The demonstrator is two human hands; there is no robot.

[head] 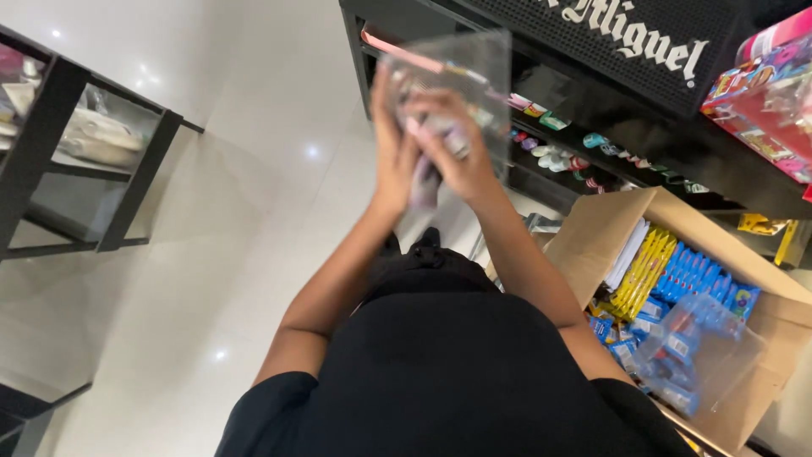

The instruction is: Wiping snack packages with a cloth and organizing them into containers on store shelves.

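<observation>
1. Left hand (391,156) raised in front of the chest, palm flat against the side of a small pack (431,148) w/ pale purple bits inside; fingers up, pressing rather than gripping.
2. Right hand (457,152) curled round the same pack from the other side, fingers closed on it. Both hands meet on it, so pack is up in the air, well above the floor (194,254), in front of the dark shelf (592,127).
3. Clear plastic (474,63) sticks up above the hands; looks like the pack's wrapper or sleeve, can't tell which bc of blur.
4. Step, as I read it: handling one pack betw. both hands, prob. pulling it out of or sorting its wrapper.
5. Open box (592,237) sits by the shelf's lower edge, at the person's right, full of blue and yellow packs (668,271).
6. Next move calls for a firm hold w/ one hand so the other can come free; thin plastic is slippery, could slide.
</observation>
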